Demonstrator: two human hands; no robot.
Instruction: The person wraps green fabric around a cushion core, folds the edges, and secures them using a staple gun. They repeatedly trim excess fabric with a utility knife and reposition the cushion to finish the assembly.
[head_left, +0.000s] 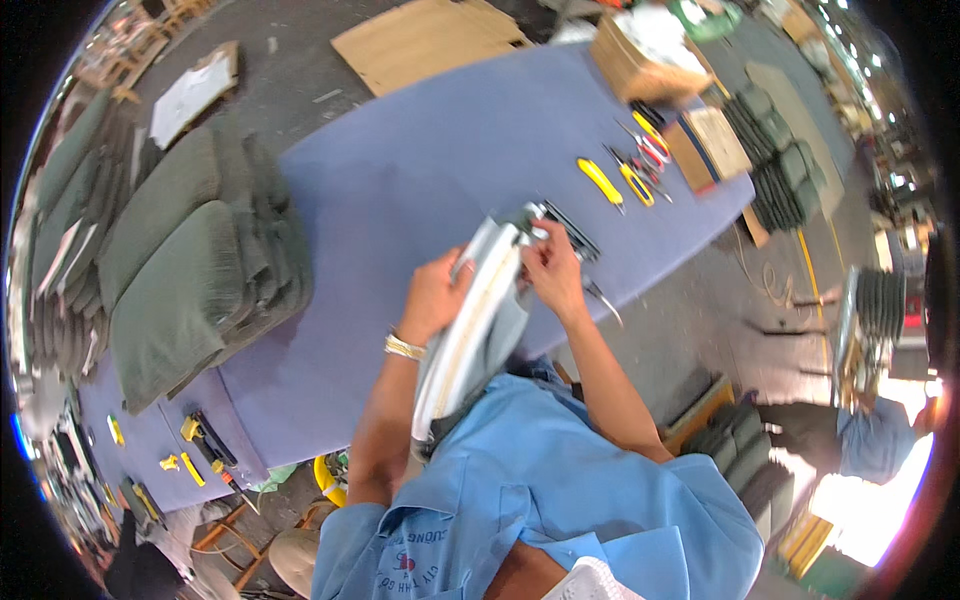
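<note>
My left hand (437,295) is closed on the side of a long padded piece, which looks like an upholstered cushion seen edge-on. The cushion (480,325) has a white edge with a cream strip along it and grey cloth beside it. It leans up from my lap, against my blue shirt, to the table (400,150). My right hand (552,268) is closed, fingertips pinching the cushion's far end, where a dark part shows. What exactly lies between those fingertips is hidden. Just past my right hand lies a dark metal strip-like thing (572,232).
A stack of dark green cushions (190,250) stands on the left. At the far right are a yellow utility knife (600,184), red-handled scissors (655,150) and cardboard boxes (650,60). Yellow tools (190,430) lie at the near left. Another person (875,440) is at the right.
</note>
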